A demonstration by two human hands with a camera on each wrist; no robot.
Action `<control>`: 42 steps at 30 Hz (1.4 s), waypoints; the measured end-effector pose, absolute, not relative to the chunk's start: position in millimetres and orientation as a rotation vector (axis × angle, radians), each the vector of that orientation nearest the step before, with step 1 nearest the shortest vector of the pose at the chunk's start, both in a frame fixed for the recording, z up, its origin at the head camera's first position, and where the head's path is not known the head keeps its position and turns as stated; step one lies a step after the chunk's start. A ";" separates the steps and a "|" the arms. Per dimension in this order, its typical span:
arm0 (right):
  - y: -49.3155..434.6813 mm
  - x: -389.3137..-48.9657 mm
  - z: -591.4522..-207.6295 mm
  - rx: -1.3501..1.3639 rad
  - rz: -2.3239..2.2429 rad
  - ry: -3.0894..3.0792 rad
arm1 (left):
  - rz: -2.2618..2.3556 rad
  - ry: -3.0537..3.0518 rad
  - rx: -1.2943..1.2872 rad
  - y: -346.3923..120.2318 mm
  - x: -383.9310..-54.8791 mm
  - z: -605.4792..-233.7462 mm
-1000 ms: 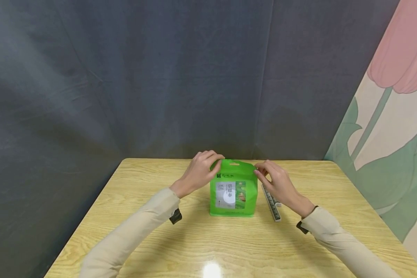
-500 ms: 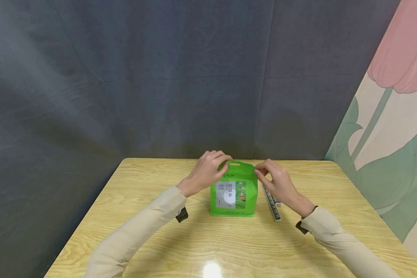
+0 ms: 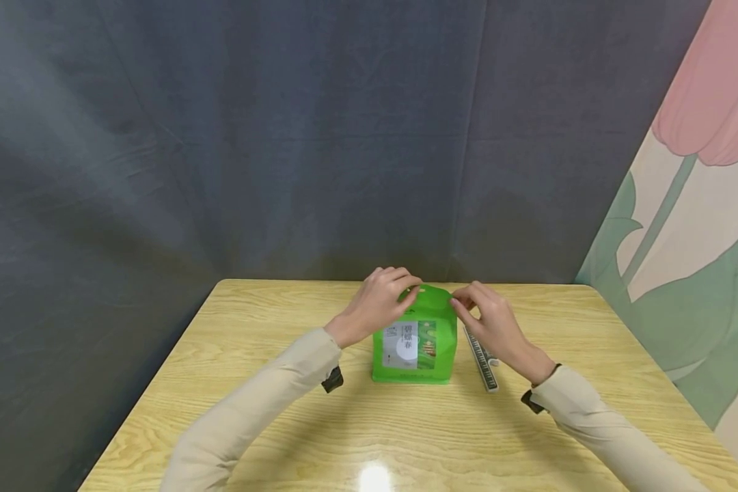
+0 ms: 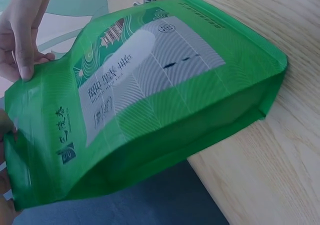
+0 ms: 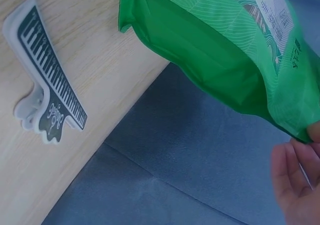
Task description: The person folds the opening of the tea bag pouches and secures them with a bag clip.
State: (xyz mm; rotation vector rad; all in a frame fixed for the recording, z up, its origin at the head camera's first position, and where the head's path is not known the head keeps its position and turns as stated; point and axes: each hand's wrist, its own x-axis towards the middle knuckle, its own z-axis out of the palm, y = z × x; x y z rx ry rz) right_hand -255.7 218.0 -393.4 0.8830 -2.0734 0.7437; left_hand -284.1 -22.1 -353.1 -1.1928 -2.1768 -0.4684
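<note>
A bright green tea bag (image 3: 439, 342) with a pale label stands upright on the table in the head view. My left hand (image 3: 378, 304) pinches its top edge near the hanging slot, covering the top left part. The top right corner is pinched between the thumb and fingers of my right hand (image 3: 490, 321). In the left wrist view the bag (image 4: 150, 105) fills the middle, and only fingertips of the left hand show at the left border. The right wrist view shows the bag's gusseted side (image 5: 210, 55), with the right hand (image 5: 300, 180) at its corner.
A white bag clip (image 5: 52, 75) with a dark keyboard-like pattern lies on the wooden table (image 3: 270, 410), just right of the bag. Behind the table's far edge hangs a dark curtain (image 3: 344, 150). A wall with a painted tulip (image 3: 701, 89) stands at the right.
My left hand has slid rightward along the bag's top edge, from the left corner towards the middle. My right hand and the bag have stayed nearly in place.
</note>
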 end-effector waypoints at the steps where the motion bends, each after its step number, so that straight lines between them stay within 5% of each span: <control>1: 217.6 -255.6 -393.0 0.880 0.733 -2.074 | -0.466 -2.178 -1.194 -20.8 -284.1 -352.8; 42: 211.7 -250.3 -387.1 0.933 0.448 -2.037 | -0.532 -2.191 -1.263 12.6 -281.9 -356.8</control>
